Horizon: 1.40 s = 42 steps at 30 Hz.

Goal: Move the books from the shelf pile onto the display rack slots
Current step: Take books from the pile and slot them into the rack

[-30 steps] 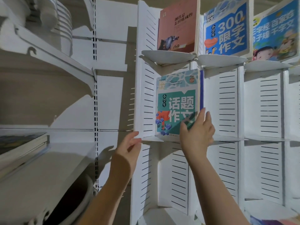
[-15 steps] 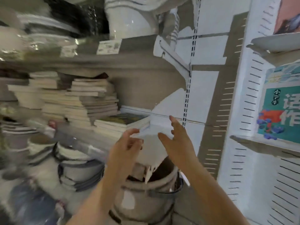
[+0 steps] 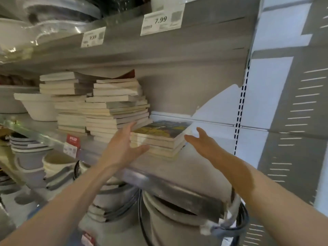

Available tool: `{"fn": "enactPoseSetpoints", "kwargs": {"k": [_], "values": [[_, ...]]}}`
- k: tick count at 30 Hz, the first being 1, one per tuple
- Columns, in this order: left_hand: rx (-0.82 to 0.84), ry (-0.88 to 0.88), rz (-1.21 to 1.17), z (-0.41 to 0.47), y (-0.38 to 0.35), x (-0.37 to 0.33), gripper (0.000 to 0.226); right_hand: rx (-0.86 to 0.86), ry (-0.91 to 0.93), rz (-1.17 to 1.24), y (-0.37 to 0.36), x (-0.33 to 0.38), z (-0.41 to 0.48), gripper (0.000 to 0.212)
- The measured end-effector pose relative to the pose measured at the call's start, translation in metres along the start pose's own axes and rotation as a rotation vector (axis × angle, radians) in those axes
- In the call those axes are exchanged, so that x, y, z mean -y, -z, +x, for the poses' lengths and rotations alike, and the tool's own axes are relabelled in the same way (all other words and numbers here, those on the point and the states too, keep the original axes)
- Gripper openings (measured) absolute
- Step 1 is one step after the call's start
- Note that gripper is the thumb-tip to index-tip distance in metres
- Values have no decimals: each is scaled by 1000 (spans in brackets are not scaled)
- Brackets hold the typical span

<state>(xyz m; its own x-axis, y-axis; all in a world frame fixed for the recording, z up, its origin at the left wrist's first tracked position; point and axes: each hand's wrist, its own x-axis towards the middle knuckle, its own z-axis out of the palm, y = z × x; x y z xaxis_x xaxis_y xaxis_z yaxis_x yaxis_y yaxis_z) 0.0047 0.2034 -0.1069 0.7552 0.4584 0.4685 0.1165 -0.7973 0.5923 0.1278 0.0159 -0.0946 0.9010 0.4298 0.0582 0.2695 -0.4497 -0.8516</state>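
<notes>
Only clear read I get is "7.99" on the white price tag (image 3: 162,20) on the front edge of the upper shelf (image 3: 213,18); small print & code block around it are too blurred. The smaller tag (image 3: 93,37) left of it, same edge, looks like "9.59", digits not certain. Red label (image 3: 72,139) on the lower shelf (image 3: 177,171) edge & the top book (image 3: 163,129) cover give no legible txt.
</notes>
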Motion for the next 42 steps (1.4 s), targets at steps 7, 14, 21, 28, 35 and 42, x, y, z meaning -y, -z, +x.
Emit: {"fn": "enactPoseSetpoints", "kwargs": {"k": [7,14,21,28,35,42], "values": [[312,-60,3,73,-2,40,54,5,-283,527,-22,18,33,62],[382,-214,-9,80,3,56,49,-125,-541,577,-40,34,53,29],[375,-212,94,74,-11,66,72,-163,-671,668,-41,38,55,36],[290,-212,134,75,-15,72,70,-145,-681,650,-39,32,65,76],[283,-180,121,73,-15,73,68,4,-542,662,-51,42,58,48],[319,-109,-230,70,1,63,45,-113,-341,725,-48,56,22,12]]}}
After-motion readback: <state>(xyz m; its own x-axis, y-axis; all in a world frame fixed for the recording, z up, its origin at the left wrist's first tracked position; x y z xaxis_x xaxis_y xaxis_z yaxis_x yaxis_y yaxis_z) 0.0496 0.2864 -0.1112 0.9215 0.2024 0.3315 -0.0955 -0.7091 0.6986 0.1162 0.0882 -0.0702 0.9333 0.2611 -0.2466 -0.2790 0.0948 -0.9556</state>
